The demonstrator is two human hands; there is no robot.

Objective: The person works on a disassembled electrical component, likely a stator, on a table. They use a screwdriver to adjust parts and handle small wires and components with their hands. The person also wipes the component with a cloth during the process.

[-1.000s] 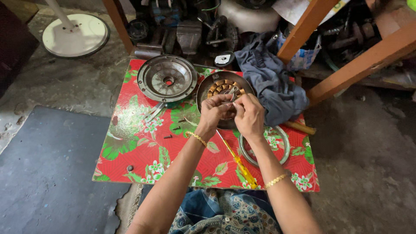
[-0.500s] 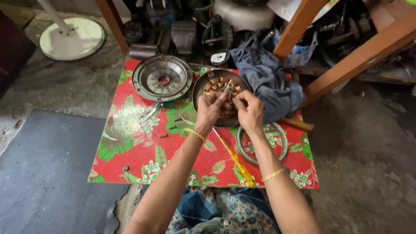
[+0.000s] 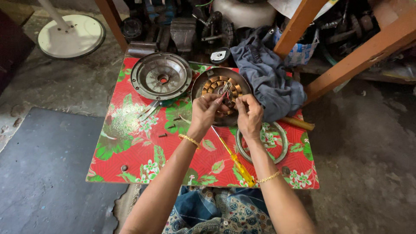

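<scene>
**Both hands pinching wires over the motor winding**

I see my left hand [image 3: 204, 112] and right hand [image 3: 250, 115] meeting just above centre frame, each grip clenched in a fingertip pinch on the thin wires [image 3: 226, 89] that rise from the middle of the motor stator [image 3: 216, 84]. The stator, a ring of copper-coloured coils, sits in a round dark metal housing [image 3: 198, 86] lying flat on the desk [image 3: 130, 147], whose top is covered in a red cloth with a green and white flower print. My fingers hide the lower half of the housing.

Just below my hands, a yellow-handled screwdriver [image 3: 236, 162] lies diagonally on the desk, its tip pointing towards my left wrist. To the right of it, partly under my right forearm, rests a plain metal ring [image 3: 284, 145]. Left of the stator lies a second round metal cover [image 3: 161, 76], open side up, with a pair of pliers [image 3: 149, 109] just below it and a few loose screws [image 3: 163, 135] near by. A grey cloth [image 3: 268, 73] is bunched at the upper right edge of the desk, touching the housing. At upper left of the frame, a white round fan base [image 3: 71, 35] stands on the concrete floor [image 3: 52, 86].
</scene>
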